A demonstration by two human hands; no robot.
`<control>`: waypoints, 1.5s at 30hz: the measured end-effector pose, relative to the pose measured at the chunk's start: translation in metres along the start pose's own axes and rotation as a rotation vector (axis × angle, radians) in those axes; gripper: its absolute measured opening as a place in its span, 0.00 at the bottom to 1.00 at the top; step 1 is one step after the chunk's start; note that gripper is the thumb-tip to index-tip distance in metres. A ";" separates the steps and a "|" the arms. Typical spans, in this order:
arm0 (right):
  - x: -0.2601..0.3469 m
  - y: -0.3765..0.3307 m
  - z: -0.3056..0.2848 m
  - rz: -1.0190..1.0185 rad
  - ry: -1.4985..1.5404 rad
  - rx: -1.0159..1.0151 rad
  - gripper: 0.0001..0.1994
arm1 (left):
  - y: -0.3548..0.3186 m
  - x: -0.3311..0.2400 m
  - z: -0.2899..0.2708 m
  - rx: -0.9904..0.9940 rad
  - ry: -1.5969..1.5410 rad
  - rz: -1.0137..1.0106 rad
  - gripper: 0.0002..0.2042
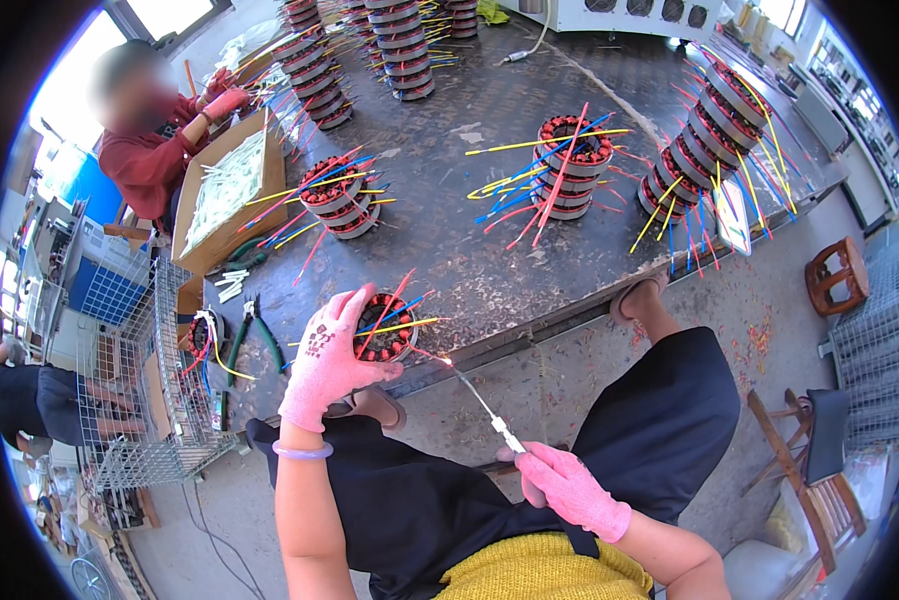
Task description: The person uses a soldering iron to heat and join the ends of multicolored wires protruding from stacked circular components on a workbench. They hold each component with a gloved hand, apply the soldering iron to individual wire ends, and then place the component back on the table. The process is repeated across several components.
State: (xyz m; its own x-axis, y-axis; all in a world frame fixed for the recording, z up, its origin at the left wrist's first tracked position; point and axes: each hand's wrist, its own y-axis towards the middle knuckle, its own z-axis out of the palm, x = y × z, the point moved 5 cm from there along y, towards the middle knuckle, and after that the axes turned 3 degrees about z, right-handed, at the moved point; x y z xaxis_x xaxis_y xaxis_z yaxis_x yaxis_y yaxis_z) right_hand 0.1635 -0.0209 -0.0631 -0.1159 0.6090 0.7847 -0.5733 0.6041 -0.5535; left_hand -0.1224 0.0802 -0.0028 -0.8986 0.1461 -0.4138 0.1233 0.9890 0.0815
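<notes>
A dark metal surface [490, 120] carries everything else. Near its middle stands a short stack of wound stators [574, 168] with red, blue and yellow leads splaying out. Left of that stack sits a lower pair of stators [338, 197], and further left an open cardboard box [232, 190] of white sleeves. Right of the middle stack, a long tilted column of stators [705, 135] leans along the surface edge. Below the box lie green-handled pliers [253, 335], beside a wire basket [135, 390]. A wooden stool [838, 274] stands far right.
</notes>
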 end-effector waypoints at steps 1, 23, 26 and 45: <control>0.001 0.000 0.000 -0.005 -0.006 0.001 0.19 | 0.000 0.000 0.000 0.000 0.003 -0.003 0.49; 0.001 0.000 -0.002 0.010 -0.019 -0.037 0.18 | -0.001 0.002 0.000 -0.007 0.009 0.012 0.48; -0.005 0.001 -0.003 0.007 0.052 -0.049 0.18 | 0.000 0.001 0.004 -0.018 0.008 0.032 0.48; 0.010 0.002 -0.001 -0.002 0.029 -0.029 0.18 | 0.003 -0.006 0.005 0.046 0.023 0.145 0.48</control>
State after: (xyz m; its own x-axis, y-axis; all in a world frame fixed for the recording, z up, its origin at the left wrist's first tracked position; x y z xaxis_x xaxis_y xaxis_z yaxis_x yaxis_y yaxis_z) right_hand 0.1614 -0.0132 -0.0570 -0.0911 0.6217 0.7779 -0.5495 0.6201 -0.5599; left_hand -0.1142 0.0823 -0.0048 -0.8793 0.2877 -0.3796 0.2714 0.9576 0.0969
